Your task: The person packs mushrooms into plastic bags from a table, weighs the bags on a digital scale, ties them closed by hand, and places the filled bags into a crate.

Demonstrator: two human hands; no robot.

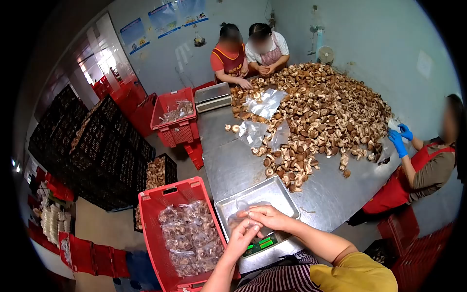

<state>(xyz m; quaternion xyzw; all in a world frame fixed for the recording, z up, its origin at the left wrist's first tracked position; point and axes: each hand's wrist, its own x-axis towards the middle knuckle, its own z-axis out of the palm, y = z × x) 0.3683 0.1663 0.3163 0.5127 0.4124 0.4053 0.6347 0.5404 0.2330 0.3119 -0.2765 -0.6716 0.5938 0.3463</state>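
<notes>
I am listing: one plain yellow sleeve (pixel 352 278), showing at near right, ending by the elbow; one dark apron (pixel 287 275), narrow pale stripes, showing left of it; left hand (pixel 243 237) and right hand (pixel 270 217), both going bare.

Both hands bare, together between 5 and 6 o'clock in the head view. Right hand (pixel 269 217) sits at about 1–2 o'clock from left hand (pixel 242 237); fingers meet or nearly so, exact contact can't be told. Right palm faces down, fingers toward 9–10. Left fingers curled, pointing roughly 1. Fingertips partly hidden, so grip on either hand is unclear. Left forearm (pixel 223 269) runs up from 6 toward 1, its elbow out of frame. Right forearm (pixel 311 235) runs toward 10 from a bent right elbow (pixel 348 250) at 4–5. Right wrist (pixel 290 224) looks near straight. 1 yellow sleeve (pixel 355 275) covers right upper arm.
</notes>
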